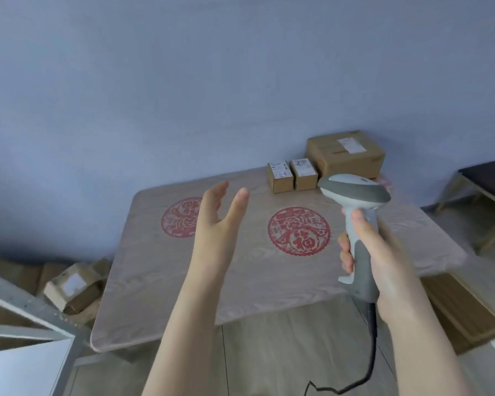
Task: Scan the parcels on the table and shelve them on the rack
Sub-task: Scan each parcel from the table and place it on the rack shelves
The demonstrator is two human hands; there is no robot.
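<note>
Right hand grips the grey plastic scanner; left hand hangs loose-fingered (cardboard parcels beyond).

The lone camera, worn on the person's head, looked forward and down across a table toward a blue wall. It sat close to the work: both forearms entered from the bottom edge, with the left hand and the right hand, gripping a scanner, large at mid-frame. Parcels at the table's far right corner lay farther off. The wide lens took in a rack at lower left, a bench at right and floor below.
</note>
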